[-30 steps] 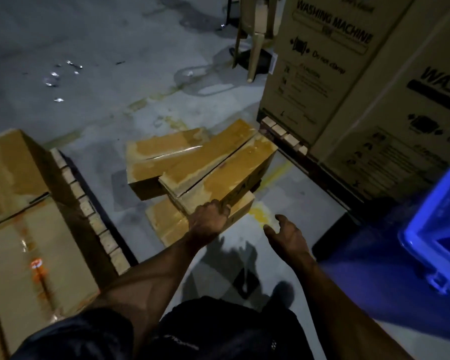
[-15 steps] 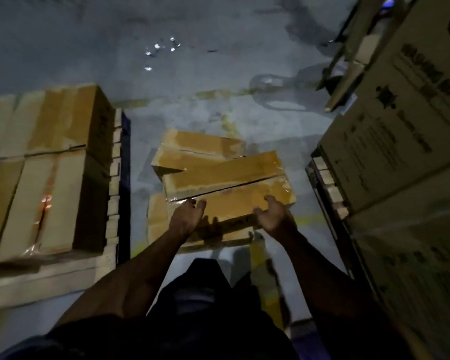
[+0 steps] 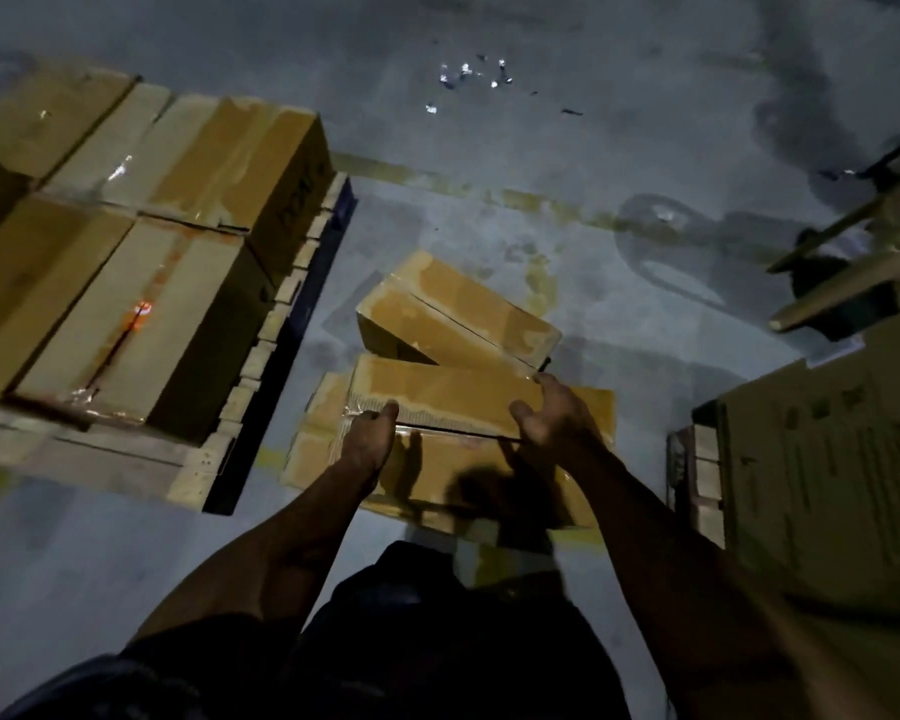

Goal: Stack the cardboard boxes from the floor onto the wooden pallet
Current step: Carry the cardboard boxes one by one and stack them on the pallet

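A taped brown cardboard box (image 3: 445, 394) lies on top of a floor pile in the middle of the head view. My left hand (image 3: 367, 439) grips its near left end and my right hand (image 3: 552, 415) grips its right end. Under it lies a flatter box (image 3: 489, 480), partly shaded by my arms. Behind it a second box (image 3: 458, 314) rests tilted on the floor. At the left the wooden pallet (image 3: 261, 356) carries several stacked boxes (image 3: 141, 241).
A large printed carton (image 3: 822, 470) stands on another pallet (image 3: 702, 475) at the right. Pale wooden legs (image 3: 842, 283) reach in at the upper right. Small shiny scraps (image 3: 468, 77) lie on the grey concrete floor beyond the pile.
The view swung left and down, bringing the pallet stack into view. My right hand went from hovering over the floor to gripping the top box's right end; both hands now hold it.
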The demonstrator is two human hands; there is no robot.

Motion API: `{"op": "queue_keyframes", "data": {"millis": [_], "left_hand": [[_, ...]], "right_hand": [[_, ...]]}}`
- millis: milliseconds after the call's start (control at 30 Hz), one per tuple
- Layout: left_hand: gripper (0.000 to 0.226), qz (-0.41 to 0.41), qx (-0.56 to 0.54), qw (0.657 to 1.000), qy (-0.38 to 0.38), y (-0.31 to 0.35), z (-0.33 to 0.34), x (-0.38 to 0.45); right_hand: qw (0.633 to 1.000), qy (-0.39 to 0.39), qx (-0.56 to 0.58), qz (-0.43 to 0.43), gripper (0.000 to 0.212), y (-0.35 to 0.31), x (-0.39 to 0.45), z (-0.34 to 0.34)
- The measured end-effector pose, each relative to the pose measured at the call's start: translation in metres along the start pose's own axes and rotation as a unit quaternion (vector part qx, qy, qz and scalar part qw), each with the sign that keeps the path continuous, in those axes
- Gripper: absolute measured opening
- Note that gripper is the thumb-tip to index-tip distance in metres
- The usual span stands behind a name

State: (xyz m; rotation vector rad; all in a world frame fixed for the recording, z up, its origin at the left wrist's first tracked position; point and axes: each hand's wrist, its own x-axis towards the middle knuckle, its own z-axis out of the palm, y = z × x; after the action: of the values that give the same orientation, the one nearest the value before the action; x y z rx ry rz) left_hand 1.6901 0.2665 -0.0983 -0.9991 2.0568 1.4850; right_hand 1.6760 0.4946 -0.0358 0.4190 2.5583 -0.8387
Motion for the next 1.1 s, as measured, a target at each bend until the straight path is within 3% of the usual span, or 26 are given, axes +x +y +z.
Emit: {"op": "queue_keyframes", "data": {"millis": [167, 300, 400, 500, 733, 967, 1100], "left_hand": [[0.056, -0.046, -0.050, 0.996, 0.064, 0.000, 0.020, 0.010], [0.053, -0.125, -0.109, 0.978, 0.124, -0.015, 0.053, 0.008], [0.054, -0.193, -0.149, 0.954, 0.175, -0.025, 0.088, 0.000], [0.056, -0.250, -0.183, 0.926, 0.217, -0.038, 0.123, -0.007], [0.067, -0.331, -0.278, 0.856, 0.284, -0.070, 0.196, 0.000], [0.067, -0.334, -0.384, 0.802, 0.313, -0.096, 0.236, 0.039], [0.102, -0.305, -0.447, 0.776, 0.323, -0.116, 0.249, 0.055]], "right_hand": [[0.994, -0.048, -0.053, -0.087, 0.065, -0.001, 0.044, -0.016], [0.980, -0.141, -0.076, -0.121, 0.070, 0.005, 0.096, -0.023], [0.961, -0.218, -0.089, -0.148, 0.089, 0.038, 0.155, -0.006], [0.938, -0.260, -0.147, -0.175, 0.075, 0.047, 0.180, -0.007], [0.899, -0.315, -0.199, -0.229, 0.074, 0.054, 0.230, 0.013], [0.881, -0.341, -0.227, -0.237, 0.072, 0.047, 0.269, 0.068], [0.879, -0.358, -0.220, -0.226, 0.078, 0.055, 0.284, 0.097]]}}
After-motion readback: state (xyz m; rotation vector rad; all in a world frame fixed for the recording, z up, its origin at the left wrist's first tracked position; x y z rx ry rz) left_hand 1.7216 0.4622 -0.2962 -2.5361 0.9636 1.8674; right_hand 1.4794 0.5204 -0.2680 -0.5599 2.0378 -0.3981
